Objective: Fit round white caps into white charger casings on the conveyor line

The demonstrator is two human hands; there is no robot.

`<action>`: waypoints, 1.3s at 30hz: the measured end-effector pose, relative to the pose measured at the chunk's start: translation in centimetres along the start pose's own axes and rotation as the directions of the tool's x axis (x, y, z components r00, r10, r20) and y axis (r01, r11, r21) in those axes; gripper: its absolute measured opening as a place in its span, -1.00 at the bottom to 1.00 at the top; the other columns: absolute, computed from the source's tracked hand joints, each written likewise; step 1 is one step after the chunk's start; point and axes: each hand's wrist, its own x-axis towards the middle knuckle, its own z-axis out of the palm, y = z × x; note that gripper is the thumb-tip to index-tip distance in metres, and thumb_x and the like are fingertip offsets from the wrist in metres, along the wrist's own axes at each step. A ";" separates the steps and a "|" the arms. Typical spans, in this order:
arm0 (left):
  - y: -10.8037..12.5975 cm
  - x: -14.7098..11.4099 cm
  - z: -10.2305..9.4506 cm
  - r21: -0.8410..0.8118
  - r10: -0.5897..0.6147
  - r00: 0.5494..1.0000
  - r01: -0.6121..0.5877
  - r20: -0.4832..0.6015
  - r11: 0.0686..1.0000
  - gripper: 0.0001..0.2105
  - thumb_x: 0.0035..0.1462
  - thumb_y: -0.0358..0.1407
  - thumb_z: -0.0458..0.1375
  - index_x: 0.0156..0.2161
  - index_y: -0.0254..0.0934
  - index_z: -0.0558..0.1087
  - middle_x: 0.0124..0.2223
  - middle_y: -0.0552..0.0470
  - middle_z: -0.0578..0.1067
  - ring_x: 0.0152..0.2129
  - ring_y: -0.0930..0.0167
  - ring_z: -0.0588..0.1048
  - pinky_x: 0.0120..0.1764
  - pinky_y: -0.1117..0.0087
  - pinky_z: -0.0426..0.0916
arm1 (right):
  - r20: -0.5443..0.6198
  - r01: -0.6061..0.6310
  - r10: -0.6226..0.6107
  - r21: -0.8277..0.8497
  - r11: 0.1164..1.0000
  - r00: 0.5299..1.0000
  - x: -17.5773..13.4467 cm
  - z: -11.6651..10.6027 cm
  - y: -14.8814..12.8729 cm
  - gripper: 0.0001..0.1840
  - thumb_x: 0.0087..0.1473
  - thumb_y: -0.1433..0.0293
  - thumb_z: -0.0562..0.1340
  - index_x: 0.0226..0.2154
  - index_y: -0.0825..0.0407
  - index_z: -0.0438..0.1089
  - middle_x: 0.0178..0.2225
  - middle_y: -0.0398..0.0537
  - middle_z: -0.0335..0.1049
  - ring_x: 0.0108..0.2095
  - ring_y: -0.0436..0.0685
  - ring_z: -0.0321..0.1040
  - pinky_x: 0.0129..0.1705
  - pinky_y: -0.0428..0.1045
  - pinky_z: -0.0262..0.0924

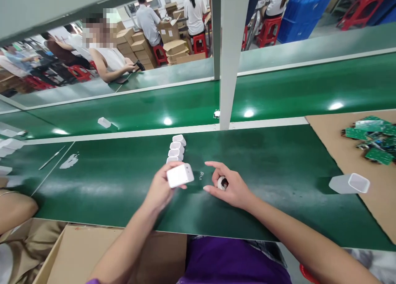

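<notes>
My left hand (159,185) is closed round a white plastic housing (178,176), a small box with rounded corners and tiny marks at its right end. My right hand (233,187) is a little to the right, with thumb and forefinger spread apart. Its other fingers curl round a small round white object with a dark middle (222,183), partly hidden in the palm. Several tiny pale bits (201,175) lie on the green table between my hands. Just beyond my left hand stands a row of open white housings (177,146).
A translucent white cup-like housing (349,183) lies at the right, by cardboard (328,139) bearing green circuit boards (375,135). A post (230,61) rises ahead, before a green conveyor belt (185,98). A pen-like tool (52,158) lies left, near another person's arm (17,205).
</notes>
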 end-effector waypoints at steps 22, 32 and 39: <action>-1.5 4.6 -0.4 -0.134 0.166 0.964 -0.140 0.208 0.981 -0.57 -0.18 -0.10 0.41 -0.18 -0.23 0.50 -0.34 0.03 0.48 -0.44 0.38 0.49 -0.46 0.41 0.46 | 0.017 -0.117 0.127 -0.281 0.953 0.992 0.8 -0.9 2.4 -0.82 0.21 0.46 0.17 -0.20 0.02 0.49 -0.47 -0.21 0.39 -0.46 -0.04 0.34 -0.41 -0.13 0.13; -1.9 4.7 0.5 -0.183 0.223 0.961 -0.193 0.162 0.964 -0.65 -0.10 -0.15 0.38 -0.20 -0.24 0.49 -0.39 0.07 0.44 -0.55 0.45 0.46 -0.54 0.46 0.45 | 0.032 0.043 -0.029 -0.659 0.751 0.999 0.6 2.0 3.5 -0.77 0.32 0.38 0.12 -0.16 0.01 0.50 -0.29 -0.14 0.47 -0.41 -0.04 0.38 -0.48 -0.10 0.03; -2.0 4.8 0.5 -0.136 0.197 0.968 -0.176 0.154 0.975 -0.59 -0.15 -0.12 0.39 -0.20 -0.26 0.47 -0.38 0.07 0.41 -0.50 0.45 0.44 -0.51 0.44 0.44 | 0.102 0.104 -0.039 -0.763 0.639 0.994 1.3 2.5 3.0 -0.73 0.35 0.40 0.08 -0.24 0.04 0.49 -0.31 -0.14 0.46 -0.37 -0.02 0.37 -0.44 -0.07 0.02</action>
